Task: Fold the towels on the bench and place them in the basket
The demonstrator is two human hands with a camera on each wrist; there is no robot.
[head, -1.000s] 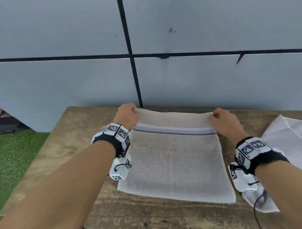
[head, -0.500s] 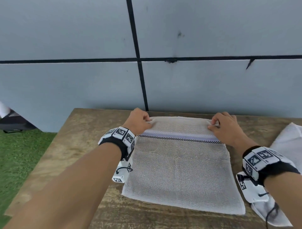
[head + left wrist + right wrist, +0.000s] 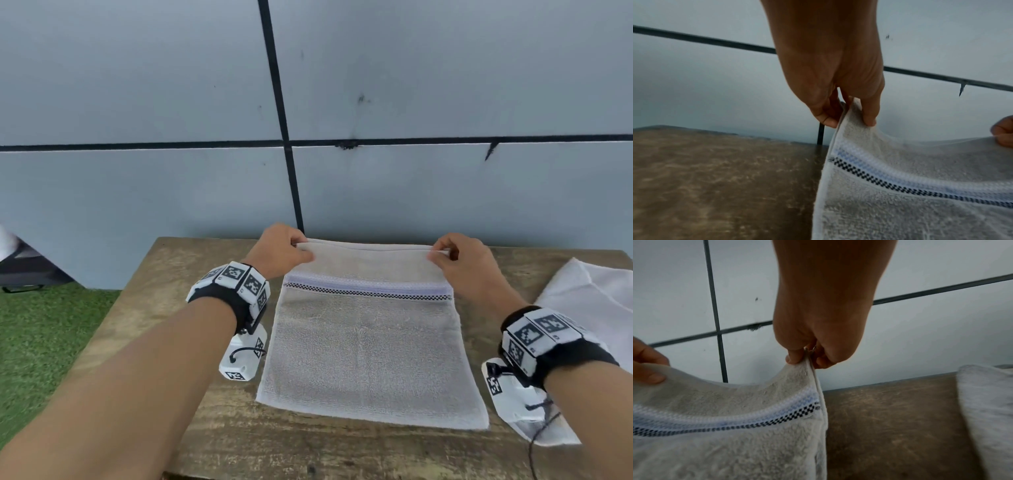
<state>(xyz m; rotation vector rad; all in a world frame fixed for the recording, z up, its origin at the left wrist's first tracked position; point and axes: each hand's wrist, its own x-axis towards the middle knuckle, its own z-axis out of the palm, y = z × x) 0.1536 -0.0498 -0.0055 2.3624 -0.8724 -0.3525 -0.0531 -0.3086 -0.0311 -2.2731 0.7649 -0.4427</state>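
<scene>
Head view: left hand [image 3: 279,251] pinches the far left corner of the towel [image 3: 373,346], right hand [image 3: 469,263] pinches the far right corner. Left wrist view shows thumb [image 3: 869,112] on the near face and fingers behind the hem; right wrist view shows the same pinch, thumb [image 3: 795,356] against the curled fingers with the cloth edge between. Both corners are lifted off the bench [image 3: 164,308], so the far edge sags between the hands. Rest of the towel lies flat mid-bench, near edge close to the bench's front edge. Pale blue band and a black checkered stripe [image 3: 368,293] run across it just below the raised edge. Second white towel [image 3: 596,308] lies at the bench's right end, beside the right wrist. Grey tiled wall [image 3: 171,102] with dark joints stands behind the bench's far edge; green turf [image 3: 41,339] off its left side.
</scene>
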